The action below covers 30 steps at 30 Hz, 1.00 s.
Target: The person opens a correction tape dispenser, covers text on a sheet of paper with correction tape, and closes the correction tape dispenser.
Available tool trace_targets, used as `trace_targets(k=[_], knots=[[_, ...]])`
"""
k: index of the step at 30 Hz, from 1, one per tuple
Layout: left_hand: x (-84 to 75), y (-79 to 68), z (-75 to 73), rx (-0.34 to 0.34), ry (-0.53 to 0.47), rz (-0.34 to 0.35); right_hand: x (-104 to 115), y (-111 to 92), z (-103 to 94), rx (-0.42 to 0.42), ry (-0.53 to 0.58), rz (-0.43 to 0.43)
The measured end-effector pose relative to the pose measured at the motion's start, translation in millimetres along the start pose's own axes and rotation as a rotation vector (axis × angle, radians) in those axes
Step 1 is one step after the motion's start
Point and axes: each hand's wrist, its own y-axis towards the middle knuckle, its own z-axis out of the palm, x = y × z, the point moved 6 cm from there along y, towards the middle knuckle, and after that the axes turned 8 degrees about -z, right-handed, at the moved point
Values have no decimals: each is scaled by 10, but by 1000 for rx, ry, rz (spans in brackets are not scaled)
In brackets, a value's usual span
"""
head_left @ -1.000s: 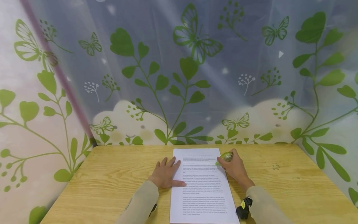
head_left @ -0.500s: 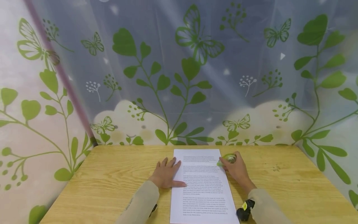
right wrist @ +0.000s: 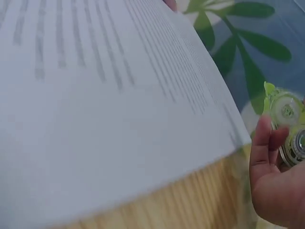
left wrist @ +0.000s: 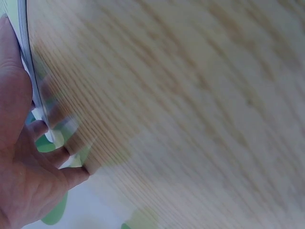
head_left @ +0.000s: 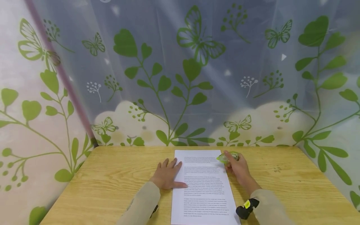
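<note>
Nearest, two pale sleeves (head_left: pixel 143 200) reach in from the bottom of the head view, and a black wrist device (head_left: pixel 245 211) at the right one carries a small yellow patch (head_left: pixel 247 204), any marks on it too small to read. Between the arms lies a stack of paper (head_left: pixel 205 190), its top sheet printed with several paragraphs, their letters too fine to make out. The right wrist view brings the lines closer, yet they blur into grey bars. Only the left wrist view gives the stack's layered side, a thin band of many edges.

The left hand (head_left: pixel 167 176) is spread and grips nothing; its thumb lies across the left margin of the sheet, with the other fingers fanned about the paper's left edge. Farther up on the other side, the right hand (head_left: pixel 239 170) pinches a clear green tape dispenser (head_left: pixel 228 157) between thumb and fingers, at the upper right edge of the sheet. Whether its tip touches the paper I cannot tell. The right wrist view reveals two round reels inside the casing.

Under everything is a wood-grained table (head_left: pixel 118 168), and behind its far edge hangs a backdrop (head_left: pixel 166 82) of green butterflies, leafy stems and pale clouds.
</note>
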Motion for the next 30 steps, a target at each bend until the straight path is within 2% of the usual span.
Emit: trace_targets(k=[8,17,20,24,30], knots=[[-19,-55,-67,14,-15,4,75,-86,575,2,42,-53],[-34,-39,-32,5,27,4,88,-213,1182,37,-98,-146],[-49,-41,-44,-3,30,11,62,-230,1281,55,-137,-156],[-57,-43,-56,-14,38,19,58,-231,1303,40,-165,-187],[-36,-53,-78,-7,50,7,42,-218,1338,80,-135,-190]])
